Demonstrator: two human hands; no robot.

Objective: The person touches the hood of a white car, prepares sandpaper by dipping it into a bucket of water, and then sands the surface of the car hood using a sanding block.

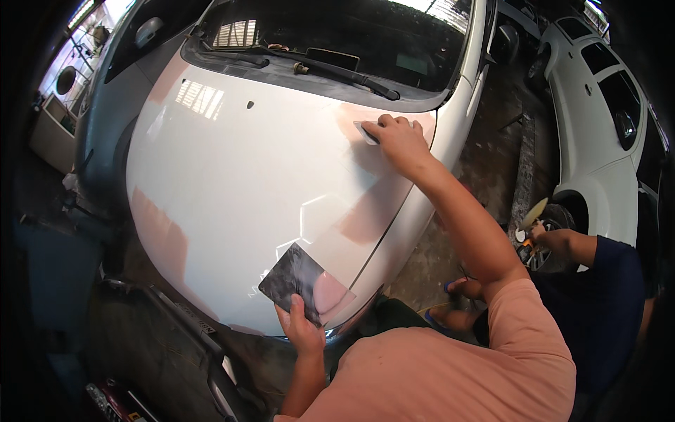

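Note:
My left hand [302, 330] grips the lower edge of a dark square board [290, 280], thumb on top. A smooth mound of pink putty [328, 292] covers its right corner. The board is held over the near edge of a white car hood [260, 162]. Farther off to the right, my right hand [404, 144] is closed around a small pale spreader [367, 135]. Its fingers are bent over the spreader, hiding much of it. The hand is at a pinkish filler patch [351, 119] near the windshield; whether the spreader's edge touches the hood cannot be seen.
More filler patches [160, 232] mark the hood's left side. Wipers [344, 74] lie below the windshield. A grey-blue car [116, 112] stands close at left, a white car [598, 148] at right. Beside a wheel, a person in dark blue [590, 309] holds a tool with a yellowish disc [534, 213].

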